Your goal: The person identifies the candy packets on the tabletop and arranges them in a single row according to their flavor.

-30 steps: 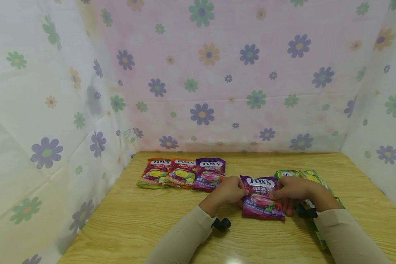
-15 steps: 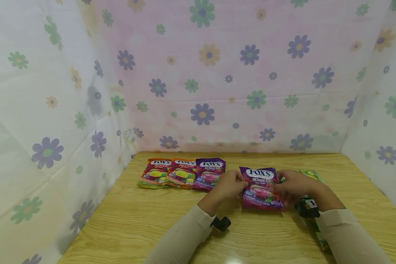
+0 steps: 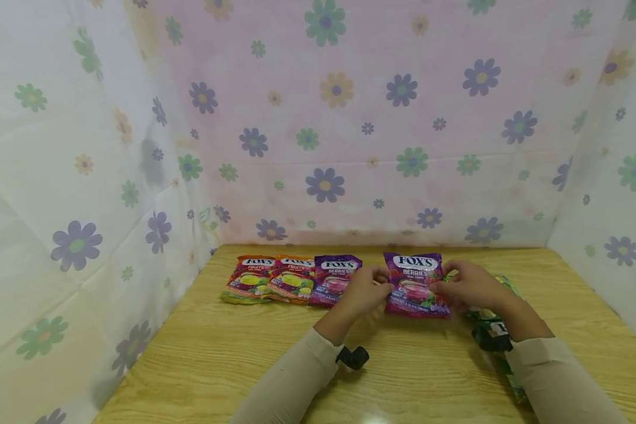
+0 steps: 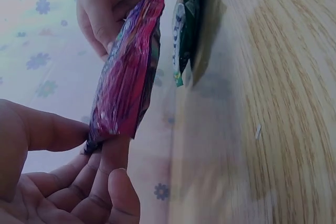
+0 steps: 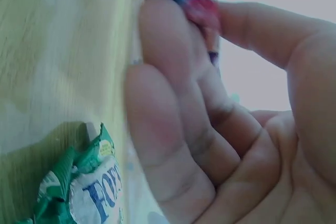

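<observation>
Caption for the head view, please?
Left hand and right hand hold a purple Berries bag above the wooden table, right of a row of candy bags.

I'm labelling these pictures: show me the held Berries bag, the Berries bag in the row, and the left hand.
Held Berries bag [image 3: 414, 287], head view: middle of its front.
Berries bag in the row [image 3: 333, 281], head view: its front.
Left hand [image 3: 363, 292], head view: its back.

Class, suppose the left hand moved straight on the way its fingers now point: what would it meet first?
The held purple Berries bag, whose edge the left hand pinches, comes first. Beyond it, the right hand, gripping the opposite edge, is probably next, though depth is hard to judge.
</observation>
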Motion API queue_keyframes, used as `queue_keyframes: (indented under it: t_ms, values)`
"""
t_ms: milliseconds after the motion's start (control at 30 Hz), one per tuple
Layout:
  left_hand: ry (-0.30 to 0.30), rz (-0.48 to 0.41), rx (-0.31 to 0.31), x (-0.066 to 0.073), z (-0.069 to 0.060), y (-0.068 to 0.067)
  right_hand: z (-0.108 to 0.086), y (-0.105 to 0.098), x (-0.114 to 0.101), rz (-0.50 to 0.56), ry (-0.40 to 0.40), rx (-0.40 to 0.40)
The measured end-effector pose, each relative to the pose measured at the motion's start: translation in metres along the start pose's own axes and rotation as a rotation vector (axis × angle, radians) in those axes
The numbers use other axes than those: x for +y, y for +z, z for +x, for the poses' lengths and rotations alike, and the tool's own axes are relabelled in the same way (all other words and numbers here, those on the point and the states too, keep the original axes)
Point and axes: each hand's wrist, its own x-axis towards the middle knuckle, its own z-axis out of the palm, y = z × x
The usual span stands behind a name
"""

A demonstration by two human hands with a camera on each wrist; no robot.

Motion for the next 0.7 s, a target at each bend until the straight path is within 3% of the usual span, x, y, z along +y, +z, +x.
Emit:
queue_keyframes:
  t_ms: [100,433,700]
  values:
    - [-0.012,-0.016,0.013,0.001,0.001,-0.001,0.003,0.000,-0.001,0.037,-0.032,0.023]
    - [-0.023,-0.049,0.041,0.003,0.001,-0.006,0.015,0.014,0.001,0.065,-0.032,0.166]
    - [-0.033,-0.022,0.080,-0.003,0.004,-0.010,0.019,0.025,0.001,0.081,-0.015,0.173]
